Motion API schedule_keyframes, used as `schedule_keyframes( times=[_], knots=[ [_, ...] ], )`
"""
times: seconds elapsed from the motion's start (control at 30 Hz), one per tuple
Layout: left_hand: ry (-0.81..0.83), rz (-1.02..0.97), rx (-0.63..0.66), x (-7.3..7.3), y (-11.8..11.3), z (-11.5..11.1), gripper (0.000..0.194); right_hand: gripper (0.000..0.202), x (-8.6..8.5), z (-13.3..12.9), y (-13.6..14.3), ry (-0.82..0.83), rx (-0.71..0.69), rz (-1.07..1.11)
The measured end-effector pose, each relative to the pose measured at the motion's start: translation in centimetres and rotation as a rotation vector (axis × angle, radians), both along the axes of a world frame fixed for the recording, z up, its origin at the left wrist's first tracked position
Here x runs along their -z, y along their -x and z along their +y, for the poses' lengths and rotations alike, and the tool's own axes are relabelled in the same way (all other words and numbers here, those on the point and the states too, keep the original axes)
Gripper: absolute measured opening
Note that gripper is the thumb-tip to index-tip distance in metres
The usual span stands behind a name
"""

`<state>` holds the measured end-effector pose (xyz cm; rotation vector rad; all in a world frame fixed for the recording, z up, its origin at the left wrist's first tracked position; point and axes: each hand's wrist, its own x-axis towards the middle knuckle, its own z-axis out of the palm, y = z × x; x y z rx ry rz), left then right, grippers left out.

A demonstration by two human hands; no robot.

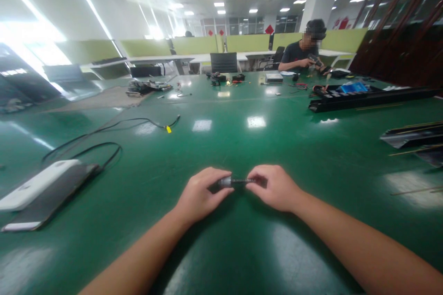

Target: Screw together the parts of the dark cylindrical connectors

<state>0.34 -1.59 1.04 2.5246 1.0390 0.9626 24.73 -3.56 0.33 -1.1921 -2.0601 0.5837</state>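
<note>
Over the green table (214,147), close to me, my left hand (204,193) pinches a small grey cylinder (226,181) between thumb and fingers. A thin dark shaft (239,181) runs from the cylinder toward the right, roughly level. My right hand (273,186) holds the far end of that shaft between thumb and fingertips. The two hands face each other with a short gap between them. What exactly the small part is cannot be made out.
A white device (38,184) lies on a dark flat one (55,198) at the left, near a black cable (114,145) with a yellow tag. Black metal channels (363,99) lie at the right. Across the table sits a person (299,53) holding a dark tool.
</note>
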Motion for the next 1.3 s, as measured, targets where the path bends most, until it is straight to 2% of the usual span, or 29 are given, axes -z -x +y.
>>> schedule_keyframes(
  times=[0.87,0.97,1.07,1.17,1.23,1.3],
  knots=[
    [-0.005,-0.016,-0.043,-0.1,0.5,0.2,0.028,0.006,-0.3,0.2,-0.4,-0.013,0.038,0.013],
    [0.077,-0.071,-0.127,0.0,0.7,0.5,0.029,0.006,-0.3,0.2,-0.4,-0.012,0.064,0.016],
    [0.300,-0.219,-0.200,0.0,0.8,0.9,0.037,0.006,-0.2,0.3,-0.3,-0.005,0.070,0.007],
    [0.475,-0.365,-0.216,-0.4,0.9,1.2,0.047,0.006,-0.1,0.3,-0.2,-0.002,0.064,0.001],
    [0.474,-0.379,-0.214,-1.0,1.2,1.1,0.051,0.006,0.0,0.3,-0.1,0.000,0.060,0.000],
    [0.393,-0.294,-0.234,-1.9,1.9,0.7,0.051,0.006,0.0,0.3,-0.1,0.006,0.054,0.001]
  ],
)
